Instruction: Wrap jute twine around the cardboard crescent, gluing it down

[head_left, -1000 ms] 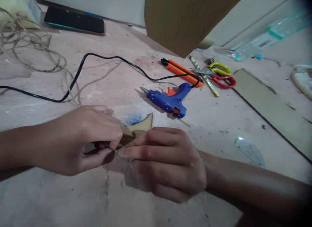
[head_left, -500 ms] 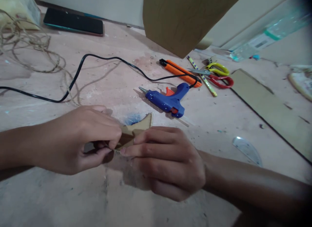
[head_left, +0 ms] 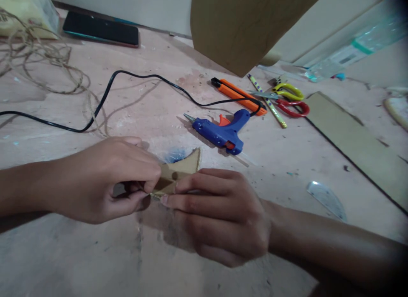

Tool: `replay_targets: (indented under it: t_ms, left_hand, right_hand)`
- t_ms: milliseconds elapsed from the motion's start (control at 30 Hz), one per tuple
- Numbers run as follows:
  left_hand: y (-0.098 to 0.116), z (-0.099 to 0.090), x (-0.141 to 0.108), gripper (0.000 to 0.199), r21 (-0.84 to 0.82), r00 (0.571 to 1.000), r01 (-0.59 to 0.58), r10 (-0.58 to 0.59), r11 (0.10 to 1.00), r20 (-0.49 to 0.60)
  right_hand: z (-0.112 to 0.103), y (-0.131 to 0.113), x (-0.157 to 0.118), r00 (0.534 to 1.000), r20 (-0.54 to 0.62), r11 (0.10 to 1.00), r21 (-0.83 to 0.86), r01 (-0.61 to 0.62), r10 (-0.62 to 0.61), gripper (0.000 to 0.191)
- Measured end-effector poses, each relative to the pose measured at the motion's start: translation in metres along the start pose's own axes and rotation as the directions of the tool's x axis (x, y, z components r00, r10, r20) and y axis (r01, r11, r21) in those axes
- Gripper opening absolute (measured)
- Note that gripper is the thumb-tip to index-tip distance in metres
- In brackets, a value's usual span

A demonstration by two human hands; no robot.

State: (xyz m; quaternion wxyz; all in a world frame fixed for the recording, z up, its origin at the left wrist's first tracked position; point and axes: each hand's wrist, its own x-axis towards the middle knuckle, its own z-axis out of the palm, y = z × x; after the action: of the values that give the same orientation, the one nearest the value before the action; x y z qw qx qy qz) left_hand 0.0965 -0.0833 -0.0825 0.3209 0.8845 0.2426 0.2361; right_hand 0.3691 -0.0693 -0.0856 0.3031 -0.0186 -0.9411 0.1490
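Observation:
Between my two hands is a small brown cardboard piece (head_left: 183,165) with a curved, pointed upper edge; a pale cord-like trim runs along its right side. My left hand (head_left: 111,180) pinches its lower left edge between thumb and fingers. From the other side, my right hand (head_left: 223,216) grips the same edge, its fingertips close to the left ones. Fingers cover much of the piece. Just beyond lies a blue glue gun (head_left: 219,133) on its side, nozzle pointing left, with a black cable (head_left: 153,75) trailing from its handle.
Behind the glue gun are an orange utility knife (head_left: 237,95), a dotted pencil (head_left: 267,101) and red-and-yellow scissors (head_left: 287,99). Twine (head_left: 44,63) and a phone (head_left: 100,29) lie at the back left. Rightward are a cardboard strip (head_left: 357,139), a clear protractor (head_left: 327,199) and a plastic bottle (head_left: 350,54).
My right fingertips have shifted slightly right along the cardboard's edge, uncovering a little more of it. The left hand keeps its pinch. The whole view has moved slightly.

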Motion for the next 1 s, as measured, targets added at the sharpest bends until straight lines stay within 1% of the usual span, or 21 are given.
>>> replay_targets:
  t_ms: [167,333,533,733,833,1000]
  left_hand:
    - [0.0021,0.0003,0.0001,0.025,0.001,1.0,0.0,0.0,1.0,0.005]
    - [0.0023,-0.0036,0.0024,0.026,0.033,1.0,-0.009,0.009,0.999,0.013]
    - [0.0014,-0.0033,0.001,0.025,0.038,1.0,0.002,-0.003,0.999,0.024]
    - [0.0011,-0.0028,0.0025,0.022,0.029,1.0,-0.014,0.013,0.999,0.019]
    - [0.0006,-0.0031,0.0034,0.022,0.01,1.0,-0.023,0.023,1.0,0.016]
    - [0.0011,-0.0035,0.0039,0.022,0.028,1.0,-0.028,0.028,0.999,-0.007]
  right_hand:
    - [-0.0023,-0.0002,-0.0051,0.999,-0.034,1.0,-0.001,0.0,0.0,0.034]
    - [-0.0018,-0.0014,-0.0039,1.0,-0.028,0.999,-0.049,0.01,-0.011,0.035]
    - [0.0013,-0.0009,-0.0044,1.0,-0.014,0.999,-0.04,-0.013,0.013,0.032]
    - [0.0027,0.0002,-0.0049,0.999,-0.039,0.999,-0.03,0.033,-0.034,0.032]
    - [0.0012,-0.0009,-0.0046,0.998,0.01,0.995,-0.078,0.056,-0.056,0.034]
    - [-0.0008,-0.0035,-0.0054,0.99,0.098,0.983,-0.147,0.111,-0.098,0.037]
